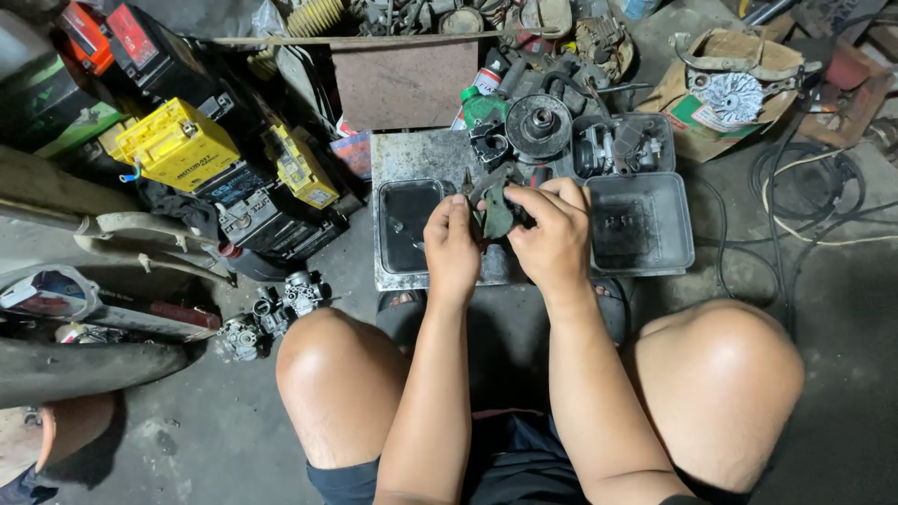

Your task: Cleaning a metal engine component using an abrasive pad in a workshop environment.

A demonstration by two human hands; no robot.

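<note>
My left hand (452,245) and right hand (554,234) close together around a small dark green engine part (497,213), held above the grey metal tray (402,154) on the floor. A dark empty plastic tub (408,224) sits just left, another tub (644,224) just right. Yellow batteries (176,145) lie well apart, far left.

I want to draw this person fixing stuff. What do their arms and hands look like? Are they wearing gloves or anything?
No gloves. The left hand and right hand are bare, and both forearms are bare too, with no sleeves showing up to the picture's lower edge. I can't make out any rings, watch or bracelet. Fingers are short and curled, and any dirt on them is too small to tell.
</note>
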